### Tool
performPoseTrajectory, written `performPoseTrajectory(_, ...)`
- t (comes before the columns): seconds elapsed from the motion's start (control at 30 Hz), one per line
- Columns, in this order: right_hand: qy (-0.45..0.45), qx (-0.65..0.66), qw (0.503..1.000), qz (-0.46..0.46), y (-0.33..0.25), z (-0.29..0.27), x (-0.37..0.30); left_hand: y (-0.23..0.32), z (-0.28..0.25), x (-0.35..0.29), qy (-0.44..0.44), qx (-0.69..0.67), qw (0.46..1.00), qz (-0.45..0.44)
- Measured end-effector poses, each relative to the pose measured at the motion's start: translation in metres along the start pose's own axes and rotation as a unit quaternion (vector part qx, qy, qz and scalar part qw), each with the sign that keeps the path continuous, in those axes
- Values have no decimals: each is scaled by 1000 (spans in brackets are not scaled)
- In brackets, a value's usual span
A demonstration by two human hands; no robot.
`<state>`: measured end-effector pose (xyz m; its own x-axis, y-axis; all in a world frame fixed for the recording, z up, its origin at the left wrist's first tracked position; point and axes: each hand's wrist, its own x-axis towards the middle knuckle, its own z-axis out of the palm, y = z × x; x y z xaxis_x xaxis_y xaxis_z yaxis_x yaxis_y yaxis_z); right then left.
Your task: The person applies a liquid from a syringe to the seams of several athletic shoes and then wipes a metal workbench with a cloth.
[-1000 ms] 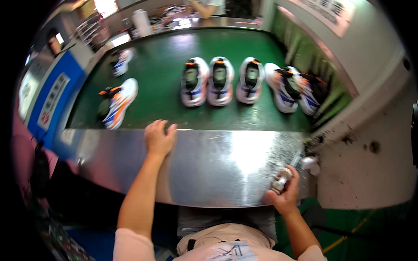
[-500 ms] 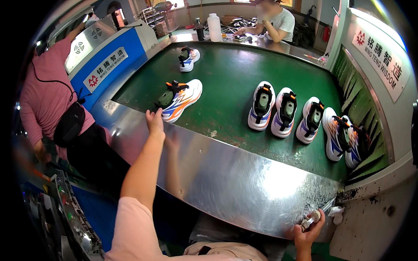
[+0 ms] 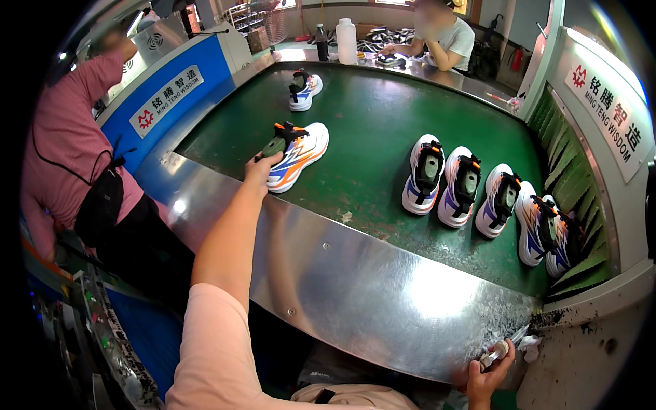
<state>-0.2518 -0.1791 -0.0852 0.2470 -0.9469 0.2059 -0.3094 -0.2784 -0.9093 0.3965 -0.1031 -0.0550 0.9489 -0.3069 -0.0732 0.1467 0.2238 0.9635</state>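
A white sneaker (image 3: 298, 160) with orange and blue-purple markings sits on the green belt near its left front edge, toe pointing away to the right. A green shoe last (image 3: 273, 146) fills its opening. My left hand (image 3: 258, 171) grips the shoe at the heel end, fingers closed around the back of the last. At the lower right, my right hand (image 3: 486, 379) is closed around a small tool with a pale, rounded handle (image 3: 495, 354); its exact kind is unclear. The tool is close to the metal ledge (image 3: 355, 273).
Several similar sneakers (image 3: 459, 188) stand in a row on the right side of the belt (image 3: 369, 123), beside green hanging flaps (image 3: 577, 184). Another sneaker (image 3: 305, 91) is farther back. A white bottle (image 3: 346, 42) and a seated person (image 3: 447, 44) are beyond; a pink-shirted person (image 3: 75, 137) stands left.
My left hand has gone from open beside the sneaker's heel to gripping it. The whole view has shifted slightly. My right hand still holds the small tool.
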Motion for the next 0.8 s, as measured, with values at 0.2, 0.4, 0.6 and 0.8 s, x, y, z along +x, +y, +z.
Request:
performPoseTrajectory(0.2,-1,41,999,6,-3,-3,0,27,12,-62,-60,162,983,60)
performPoseTrajectory(0.4,-43,49,997,-34,4,0,10,-5,10,-254,4,68,994,90)
performPoseTrajectory(0.6,-55,89,993,50,-13,-16,2,24,28,-389,-376,259,889,31)
performPoseTrajectory(0.8,-166,209,955,128,-42,-41,-27,105,100,-312,-441,509,660,334)
